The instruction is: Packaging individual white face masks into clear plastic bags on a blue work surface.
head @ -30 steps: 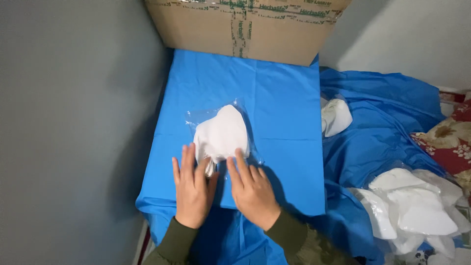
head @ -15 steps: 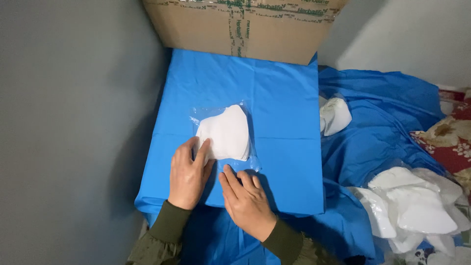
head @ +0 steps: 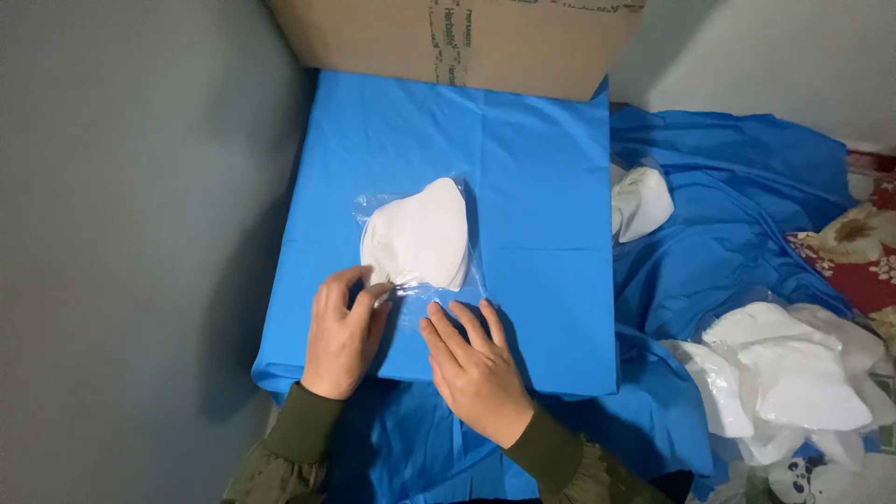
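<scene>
So there's a clear plastic bag (head: 420, 245) with a small stack of white, shell-shaped mask-like pieces inside, lying flat on a blue sheet (head: 541, 168) spread over a raised surface, a bit left of the middle and nearer the front edge. The white pieces look smooth and curved, rounded at the top right, and the plastic is crinkly and shiny around the edges. The left hand (head: 342, 331) has its fingers curled, pinching the bag's lower left corner. The right hand (head: 476, 359) lies flat just below the bag, fingers spread and loose, gripping nothing. A cardboard box (head: 457, 42) sits at the far edge. Off the right edge there's another white piece (head: 642, 201) and a pile of bagged ones (head: 793, 378) on rumpled blue fabric (head: 728, 233).
</scene>
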